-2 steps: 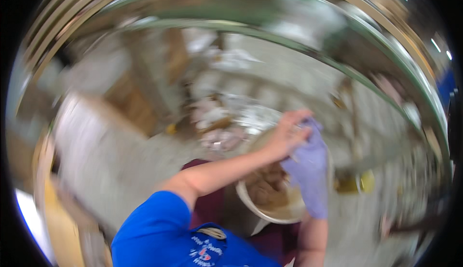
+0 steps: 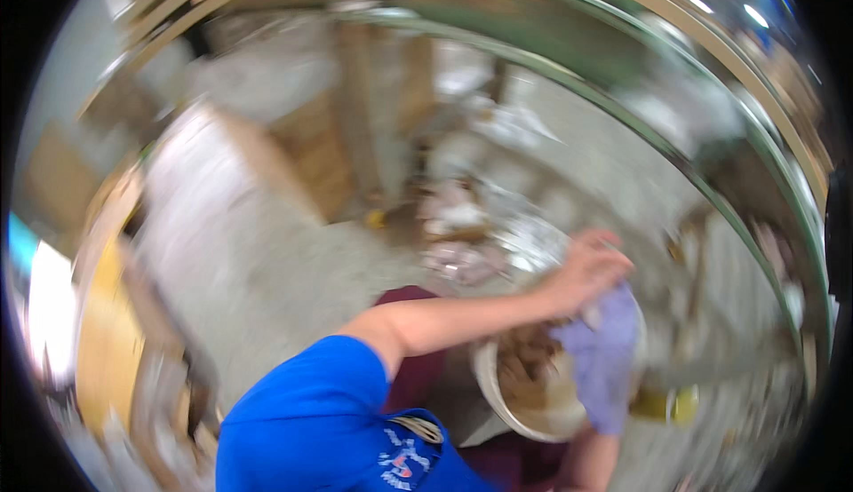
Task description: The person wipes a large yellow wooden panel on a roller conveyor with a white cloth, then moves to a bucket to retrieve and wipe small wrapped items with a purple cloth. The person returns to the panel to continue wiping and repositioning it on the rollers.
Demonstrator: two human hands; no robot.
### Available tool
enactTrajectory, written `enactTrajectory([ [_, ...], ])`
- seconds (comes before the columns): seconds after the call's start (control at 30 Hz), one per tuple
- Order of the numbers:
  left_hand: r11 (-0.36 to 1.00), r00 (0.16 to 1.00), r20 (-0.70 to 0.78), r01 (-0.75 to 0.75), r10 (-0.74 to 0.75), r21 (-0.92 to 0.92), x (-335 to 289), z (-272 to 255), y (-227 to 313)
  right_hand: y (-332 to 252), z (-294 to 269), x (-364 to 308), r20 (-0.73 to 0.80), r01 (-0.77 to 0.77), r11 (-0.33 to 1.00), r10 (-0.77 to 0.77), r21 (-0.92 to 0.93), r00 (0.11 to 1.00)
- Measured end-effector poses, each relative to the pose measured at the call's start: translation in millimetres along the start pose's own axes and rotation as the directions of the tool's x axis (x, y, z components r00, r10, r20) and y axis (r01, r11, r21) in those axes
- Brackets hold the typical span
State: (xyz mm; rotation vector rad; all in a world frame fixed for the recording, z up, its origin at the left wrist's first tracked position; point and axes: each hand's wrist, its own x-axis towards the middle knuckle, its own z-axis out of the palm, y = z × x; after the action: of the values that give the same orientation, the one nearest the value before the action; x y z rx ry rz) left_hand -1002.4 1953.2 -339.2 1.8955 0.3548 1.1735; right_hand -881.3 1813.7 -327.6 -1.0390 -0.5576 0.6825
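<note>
There is one bare left hand (image 2: 584, 272), one right hand (image 2: 608, 337) in one lavender fabric-like glove (image 2: 604, 394), one round white bucket (image 2: 489, 391) and one short-sleeved blue shirt (image 2: 306, 416); brown clumps (image 2: 526, 369) blur beyond counting.

Grey floor (image 2: 311, 265) (silvery wrapping (image 2: 531, 242) atop)

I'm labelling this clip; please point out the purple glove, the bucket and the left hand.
Purple glove (image 2: 604, 359): head view, middle of the glove.
Bucket (image 2: 491, 393): head view, left rim.
Left hand (image 2: 586, 272): head view, middle of the hand.

place: pretty clearly some kinda workshop | grey concrete floor (image 2: 342, 270) | long green metal frame (image 2: 577, 30) | strip lights (image 2: 756, 16) overhead
</note>
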Motion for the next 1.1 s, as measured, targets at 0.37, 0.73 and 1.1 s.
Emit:
enactTrajectory([
  [0.37, 0.892, 0.821, 0.456, 0.437, -0.344, -0.113, -8.6, -29.2, 5.3, 60.3, -14.7, 81.0, 0.329, -0.270, 0.948, 0.311, -0.167, 0.891],
  [0.73, 0.911, 0.895, 0.359, 0.354, -0.265, -0.210, -17.1, 5.6, -7.9, 24.4, 41.1, 35.3, 0.542, 0.526, -0.139, -0.139, -0.839, 0.829],
  [1.1, 0.407, 0.691, 0.419, 0.701, -0.589, -0.585, -8.1, 8.4, 3.6, -6.4, 93.1, 33.1, -0.176, -0.051, 0.931, -0.014, -0.362, 0.984],
])
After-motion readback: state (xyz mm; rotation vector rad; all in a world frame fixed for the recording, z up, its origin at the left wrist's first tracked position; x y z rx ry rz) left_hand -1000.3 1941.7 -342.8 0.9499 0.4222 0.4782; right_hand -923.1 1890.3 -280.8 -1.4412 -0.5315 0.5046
